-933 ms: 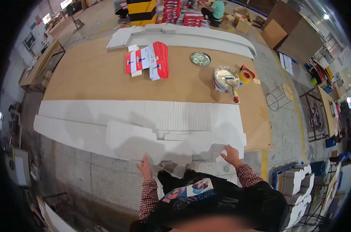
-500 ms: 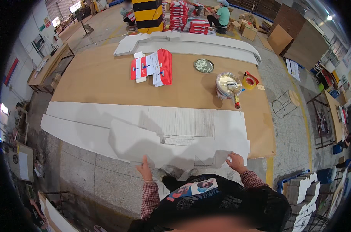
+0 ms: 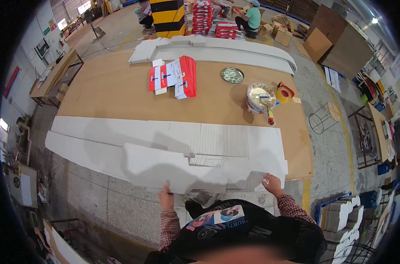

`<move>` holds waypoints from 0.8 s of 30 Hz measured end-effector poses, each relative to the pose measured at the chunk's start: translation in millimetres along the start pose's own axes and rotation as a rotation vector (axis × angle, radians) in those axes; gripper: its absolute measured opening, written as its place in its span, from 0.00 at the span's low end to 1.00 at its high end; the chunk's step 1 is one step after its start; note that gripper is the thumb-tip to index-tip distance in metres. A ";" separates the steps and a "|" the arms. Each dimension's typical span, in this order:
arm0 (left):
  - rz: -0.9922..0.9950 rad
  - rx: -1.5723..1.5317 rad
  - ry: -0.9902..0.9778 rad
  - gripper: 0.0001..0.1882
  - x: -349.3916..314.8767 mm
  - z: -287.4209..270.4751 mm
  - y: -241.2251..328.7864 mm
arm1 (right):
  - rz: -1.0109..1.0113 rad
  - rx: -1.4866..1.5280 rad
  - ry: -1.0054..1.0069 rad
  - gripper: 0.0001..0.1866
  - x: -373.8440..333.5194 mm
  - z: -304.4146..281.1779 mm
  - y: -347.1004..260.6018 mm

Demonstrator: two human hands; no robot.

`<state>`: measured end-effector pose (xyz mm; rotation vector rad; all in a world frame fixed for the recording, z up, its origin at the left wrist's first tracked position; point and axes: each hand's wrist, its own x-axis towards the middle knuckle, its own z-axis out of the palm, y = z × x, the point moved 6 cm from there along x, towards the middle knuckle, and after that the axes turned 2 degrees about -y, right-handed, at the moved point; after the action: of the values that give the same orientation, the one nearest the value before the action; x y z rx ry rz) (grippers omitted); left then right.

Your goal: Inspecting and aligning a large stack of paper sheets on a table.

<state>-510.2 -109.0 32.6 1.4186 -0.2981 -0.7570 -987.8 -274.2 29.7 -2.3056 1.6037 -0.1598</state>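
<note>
Overlapping white cardboard sheets point(image 3: 94, 127) cover the near side of the table. My left hand point(image 3: 166, 200) grips the near edge of the closest white cardboard sheet point(image 3: 153, 163), thumb on top and the other fingers hidden beneath. Farther right, my right hand point(image 3: 274, 185) is closed on the near right edge of the white cardboard, its fingers partly hidden. Between and beyond my hands lies a row of narrow, closely overlapped white edges point(image 3: 220, 140), with a shorter row point(image 3: 205, 161) nearer me. My shadow falls over the sheets.
Farther back on the brown tabletop point(image 3: 116, 94) are red-and-white printed card pieces point(image 3: 187, 79), a round tray of rings point(image 3: 232, 75), a tub with a brush point(image 3: 261, 97) and a tape dispenser point(image 3: 284, 92). Stacked white cardboard point(image 3: 226, 53) lines the far edge. A stool point(image 3: 325, 118) stands right.
The nearest sheet and the row of narrow edges have shifted slightly right and toward me. Both hands moved slightly the same way, and my left thumb is less spread.
</note>
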 end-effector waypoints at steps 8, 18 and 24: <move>-0.027 -0.068 0.074 0.24 4.6 1.4 -28.1 | 0.022 -0.021 -0.010 0.15 -3.3 0.9 15.4; -0.290 -0.316 -0.047 0.26 38.5 -26.2 -77.4 | 0.107 0.052 -0.139 0.13 5.7 -2.1 9.0; 0.060 -0.087 -0.027 0.23 -11.1 20.0 8.8 | 0.103 0.034 -0.022 0.14 -2.1 -6.9 30.5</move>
<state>-527.9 -117.9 47.0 1.3132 -0.3238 -0.7321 -1017.6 -283.3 26.5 -2.1859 1.6915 -0.1351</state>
